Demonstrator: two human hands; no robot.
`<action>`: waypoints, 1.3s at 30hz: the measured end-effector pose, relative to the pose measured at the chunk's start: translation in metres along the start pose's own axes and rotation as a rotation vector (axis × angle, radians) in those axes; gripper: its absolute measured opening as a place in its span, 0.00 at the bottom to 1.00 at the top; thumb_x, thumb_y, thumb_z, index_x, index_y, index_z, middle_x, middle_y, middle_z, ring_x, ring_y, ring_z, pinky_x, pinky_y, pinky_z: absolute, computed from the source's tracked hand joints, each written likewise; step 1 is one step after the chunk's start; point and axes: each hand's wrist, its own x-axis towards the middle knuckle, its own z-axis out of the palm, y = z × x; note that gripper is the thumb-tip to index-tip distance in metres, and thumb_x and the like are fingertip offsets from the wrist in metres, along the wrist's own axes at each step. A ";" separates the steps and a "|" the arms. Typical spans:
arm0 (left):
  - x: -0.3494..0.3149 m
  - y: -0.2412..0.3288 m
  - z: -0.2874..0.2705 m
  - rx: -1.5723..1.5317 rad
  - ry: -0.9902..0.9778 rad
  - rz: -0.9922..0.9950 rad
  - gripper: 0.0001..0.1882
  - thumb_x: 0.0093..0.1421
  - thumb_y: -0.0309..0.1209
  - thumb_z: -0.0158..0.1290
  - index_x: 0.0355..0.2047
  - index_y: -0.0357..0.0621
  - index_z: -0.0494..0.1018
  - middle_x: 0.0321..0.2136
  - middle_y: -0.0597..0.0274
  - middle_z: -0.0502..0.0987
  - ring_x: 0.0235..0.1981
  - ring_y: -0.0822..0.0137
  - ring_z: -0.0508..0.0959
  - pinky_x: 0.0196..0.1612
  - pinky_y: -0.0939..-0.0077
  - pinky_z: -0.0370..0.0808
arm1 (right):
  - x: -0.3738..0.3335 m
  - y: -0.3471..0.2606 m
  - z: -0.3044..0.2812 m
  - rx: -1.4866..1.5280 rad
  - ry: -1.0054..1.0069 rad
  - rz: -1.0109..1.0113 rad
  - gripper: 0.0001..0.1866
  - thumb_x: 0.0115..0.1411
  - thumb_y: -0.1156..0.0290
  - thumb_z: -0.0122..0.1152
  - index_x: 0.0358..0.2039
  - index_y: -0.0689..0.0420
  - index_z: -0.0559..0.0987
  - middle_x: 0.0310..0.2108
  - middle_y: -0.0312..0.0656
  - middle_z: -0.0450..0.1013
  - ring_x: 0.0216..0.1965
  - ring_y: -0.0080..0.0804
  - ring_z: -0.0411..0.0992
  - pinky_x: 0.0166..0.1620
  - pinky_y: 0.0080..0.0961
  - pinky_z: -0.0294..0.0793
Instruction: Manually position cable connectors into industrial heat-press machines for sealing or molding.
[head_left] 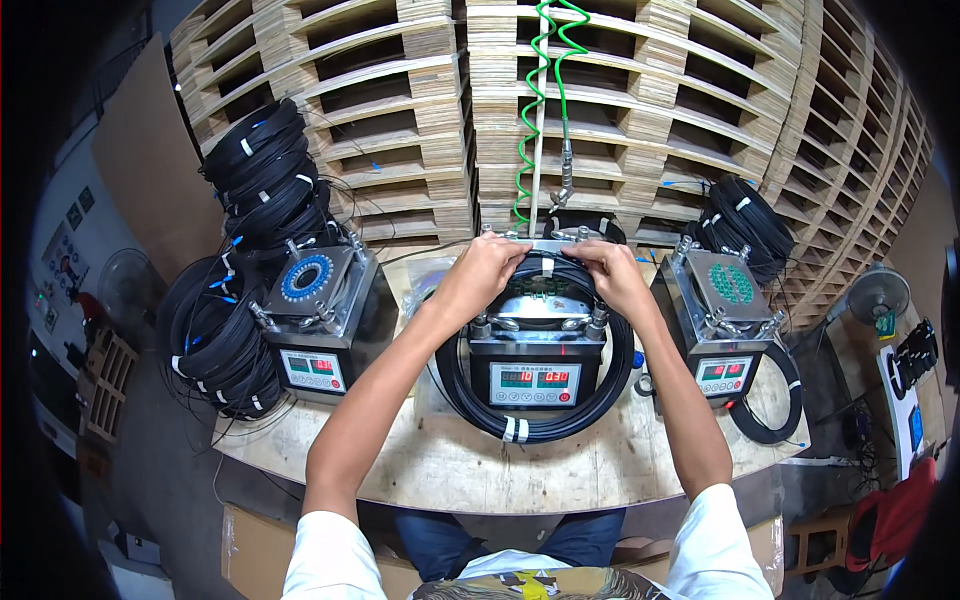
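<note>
A large coil of black cable (449, 385), bound with white tape, loops around the front of the middle machine (478, 368). At the top of this loop my left hand (487, 268) is closed, fingers pinching the cable. My right hand (612, 272) grips the same coil a little to the right, its fingertips bent down and partly hidden. Between my hands a white tape band (547, 267) shows on the cable. Below them sits the machine's metal top plate (541, 310) with green fittings, and its front panel (535, 384) has a lit red display.
Similar machines stand left (310, 300) and right (722, 310) on the wooden table (400, 460). Stacked black cable coils (262, 170) rise at the left, another stack (745, 225) at the right. A green coiled air hose (527, 130) hangs before the wooden pallets (390, 100).
</note>
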 end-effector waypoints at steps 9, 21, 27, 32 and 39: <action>-0.007 0.029 -0.003 0.124 -0.108 -0.155 0.17 0.60 0.22 0.50 0.49 0.31 0.78 0.42 0.40 0.81 0.46 0.43 0.79 0.55 0.57 0.75 | -0.018 -0.047 0.019 -0.532 -0.082 0.047 0.24 0.60 0.73 0.58 0.56 0.69 0.72 0.52 0.56 0.74 0.50 0.53 0.75 0.52 0.42 0.77; -0.011 0.007 0.007 0.231 -0.310 -0.263 0.31 0.61 0.29 0.58 0.64 0.42 0.63 0.53 0.44 0.73 0.54 0.43 0.75 0.55 0.53 0.74 | -0.022 -0.017 0.036 -0.569 0.043 -0.003 0.26 0.60 0.77 0.61 0.59 0.61 0.71 0.56 0.50 0.73 0.51 0.53 0.75 0.51 0.44 0.76; 0.000 0.001 -0.007 0.246 -0.355 -0.092 0.28 0.64 0.34 0.56 0.63 0.41 0.65 0.52 0.44 0.74 0.51 0.41 0.77 0.53 0.51 0.76 | -0.013 -0.014 0.019 -0.510 0.010 -0.110 0.18 0.59 0.77 0.60 0.50 0.61 0.71 0.48 0.51 0.74 0.45 0.56 0.77 0.43 0.48 0.79; 0.016 0.008 -0.032 0.199 -0.317 -0.028 0.27 0.63 0.28 0.56 0.62 0.38 0.65 0.51 0.40 0.76 0.52 0.43 0.77 0.56 0.54 0.75 | 0.012 -0.026 0.004 -0.419 -0.011 -0.096 0.11 0.58 0.79 0.60 0.42 0.60 0.76 0.39 0.56 0.78 0.41 0.60 0.78 0.42 0.51 0.80; 0.019 0.054 -0.092 0.239 -0.212 0.064 0.26 0.66 0.32 0.55 0.61 0.40 0.62 0.40 0.38 0.78 0.43 0.39 0.78 0.43 0.51 0.75 | 0.022 -0.089 -0.044 -0.471 -0.031 -0.268 0.22 0.55 0.81 0.65 0.52 0.64 0.78 0.42 0.58 0.78 0.44 0.59 0.77 0.48 0.43 0.78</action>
